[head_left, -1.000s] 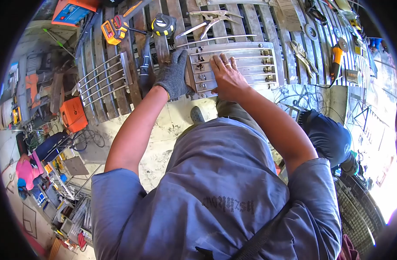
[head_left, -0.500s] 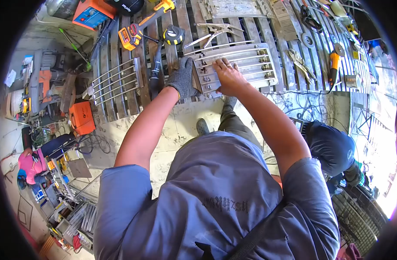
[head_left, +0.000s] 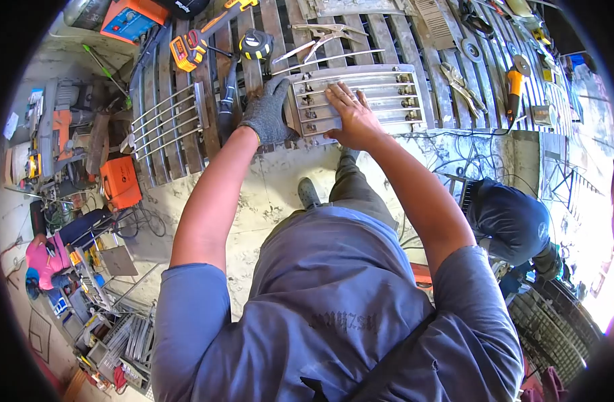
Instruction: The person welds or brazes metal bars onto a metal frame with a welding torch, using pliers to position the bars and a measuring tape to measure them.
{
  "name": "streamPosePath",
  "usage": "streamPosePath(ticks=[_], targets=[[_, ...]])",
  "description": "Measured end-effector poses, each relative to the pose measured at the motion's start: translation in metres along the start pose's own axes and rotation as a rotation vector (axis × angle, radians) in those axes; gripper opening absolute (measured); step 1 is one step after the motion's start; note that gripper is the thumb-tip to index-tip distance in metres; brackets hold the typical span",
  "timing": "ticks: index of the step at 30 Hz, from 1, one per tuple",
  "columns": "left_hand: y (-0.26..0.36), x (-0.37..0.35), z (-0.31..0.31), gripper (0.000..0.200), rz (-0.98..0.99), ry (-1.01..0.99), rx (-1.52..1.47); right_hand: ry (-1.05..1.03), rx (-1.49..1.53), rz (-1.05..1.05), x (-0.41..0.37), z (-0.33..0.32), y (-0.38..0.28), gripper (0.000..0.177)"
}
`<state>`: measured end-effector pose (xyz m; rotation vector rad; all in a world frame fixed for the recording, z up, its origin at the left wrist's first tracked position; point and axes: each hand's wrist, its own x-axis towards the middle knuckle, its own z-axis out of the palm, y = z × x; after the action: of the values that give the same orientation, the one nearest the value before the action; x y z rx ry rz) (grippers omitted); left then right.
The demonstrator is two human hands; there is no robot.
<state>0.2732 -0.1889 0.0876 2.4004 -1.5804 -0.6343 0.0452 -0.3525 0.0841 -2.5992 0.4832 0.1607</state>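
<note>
A metal grille panel (head_left: 402, 118) with several parallel rods lies on the slatted bench, near its front edge. My right hand (head_left: 355, 119), bare and with a ring, rests flat across the rods with its fingers stretched out. At the panel's left edge is my left hand (head_left: 265, 115) in a grey knit glove, its fingers extended and thumb apart. A loose thin rod (head_left: 330, 61) lies just behind the panel. Farther back are locking pliers (head_left: 320, 40) and a yellow-black tape measure (head_left: 256, 44). Left of my gloved hand lies a dark-handled tool (head_left: 228, 100).
Another rod grille (head_left: 165, 120) lies on the bench's left. A cordless tool (head_left: 188, 51) with an orange battery lies behind it. To the right are more locking pliers (head_left: 462, 90) and an angle grinder (head_left: 516, 90). One person (head_left: 508, 221) crouches at right; another (head_left: 49, 261) is at left.
The grille panel has turned slightly, and its rods run more level across the view. Both hands remain at it. The whole view has shifted a little.
</note>
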Motion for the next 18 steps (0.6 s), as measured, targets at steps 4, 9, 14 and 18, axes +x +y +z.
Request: streamPosePath(ticks=[4, 9, 14, 18], targets=[[0.000, 0.000, 0.004, 0.137, 0.024, 0.047, -0.051, 0.140, -0.039, -0.067, -0.014, 0.023, 0.007, 0.106], [0.010, 0.001, -0.007, 0.136, -0.039, -0.006, -0.005, 0.204, -0.136, -0.101, -0.016, 0.039, 0.008, 0.103], [-0.010, 0.004, 0.008, 0.125, 0.052, 0.081, -0.025, 0.194, -0.137, -0.093, -0.018, 0.035, 0.005, 0.100], [-0.019, -0.006, 0.019, 0.104, 0.072, 0.165, -0.122, 0.185, -0.059, -0.131, -0.018, 0.025, 0.005, 0.096]])
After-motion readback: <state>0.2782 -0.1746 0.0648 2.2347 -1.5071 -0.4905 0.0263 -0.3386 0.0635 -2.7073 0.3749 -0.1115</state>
